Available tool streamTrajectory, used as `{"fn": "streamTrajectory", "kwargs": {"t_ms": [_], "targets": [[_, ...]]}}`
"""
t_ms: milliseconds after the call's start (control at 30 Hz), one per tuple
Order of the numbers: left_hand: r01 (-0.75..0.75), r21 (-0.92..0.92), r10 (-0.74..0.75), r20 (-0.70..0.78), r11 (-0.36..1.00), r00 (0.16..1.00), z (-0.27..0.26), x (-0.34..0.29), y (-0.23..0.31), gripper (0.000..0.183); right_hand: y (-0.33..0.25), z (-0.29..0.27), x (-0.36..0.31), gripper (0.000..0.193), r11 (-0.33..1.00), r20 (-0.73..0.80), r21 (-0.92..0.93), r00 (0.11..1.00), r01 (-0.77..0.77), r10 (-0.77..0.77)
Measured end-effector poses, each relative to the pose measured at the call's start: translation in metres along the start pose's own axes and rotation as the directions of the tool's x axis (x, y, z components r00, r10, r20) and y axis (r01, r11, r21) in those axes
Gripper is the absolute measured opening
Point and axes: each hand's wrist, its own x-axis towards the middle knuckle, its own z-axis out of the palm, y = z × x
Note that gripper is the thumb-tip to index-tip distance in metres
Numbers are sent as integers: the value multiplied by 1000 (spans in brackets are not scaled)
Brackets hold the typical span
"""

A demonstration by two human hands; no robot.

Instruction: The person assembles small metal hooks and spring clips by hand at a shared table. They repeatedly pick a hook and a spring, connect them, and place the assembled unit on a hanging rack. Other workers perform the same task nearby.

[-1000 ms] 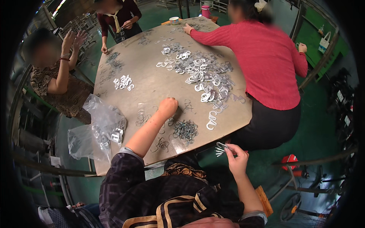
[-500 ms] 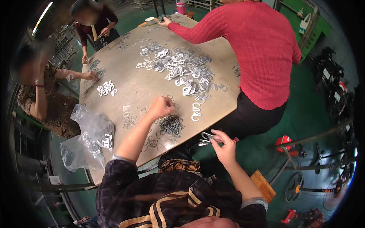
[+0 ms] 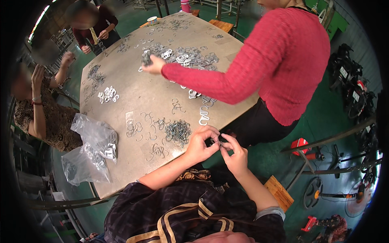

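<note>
Just beyond the table's front edge, my left hand (image 3: 202,143) and my right hand (image 3: 235,157) meet, fingertips pinched together. Between them is a small grey metal hook (image 3: 219,142), mostly covered by fingers. My right hand is closed on it; what the left fingertips pinch is too small to make out. On the table (image 3: 137,87), left of my hands, lies a dark heap of thin wire clips (image 3: 178,131), with loose ones scattered around it. Several flat silver hooks (image 3: 203,116) lie in a row near the right edge.
A larger pile of flat hooks (image 3: 190,58) spreads across the table's middle, partly behind the red sleeve (image 3: 210,83) of a co-worker at the right. Two other people work along the left side. A clear plastic bag (image 3: 91,148) hangs over the left edge near a small hook heap (image 3: 108,95).
My left hand has left the wire-clip heap and come right and nearer, meeting my right hand. The red-sleeved co-worker's arm has swung nearer across the table, a clump of metal pieces in hand.
</note>
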Motion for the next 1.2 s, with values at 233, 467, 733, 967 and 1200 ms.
{"fn": "streamTrajectory", "kwargs": {"t_ms": [233, 467, 733, 967, 1200], "targets": [[46, -215, -22, 112, 976, 994, 2, -22, 7, 11, 53, -12, 11, 27, 985, -14, 167, 999, 39, -37], [-42, -156, 69, 168, 987, 983, 5, -37, 8, 11, 100, 54, 79, 35, 878, 254, -433, 962, 204, -98], [-40, -148, 64, 157, 988, 986, 5, -45, 6, 15, 145, 106, 106, 55, 819, 246, -573, 961, 37, 128], [36, -137, -15, 149, 990, 989, 0, -44, 4, 12, 129, 65, 107, 55, 964, 360, -255, 918, -76, 168], [171, -104, -172, 6, 980, 985, 4, -43, -4, 9, 26, 14, 57, 20, 756, 247, 363, 839, -544, 485]]}}
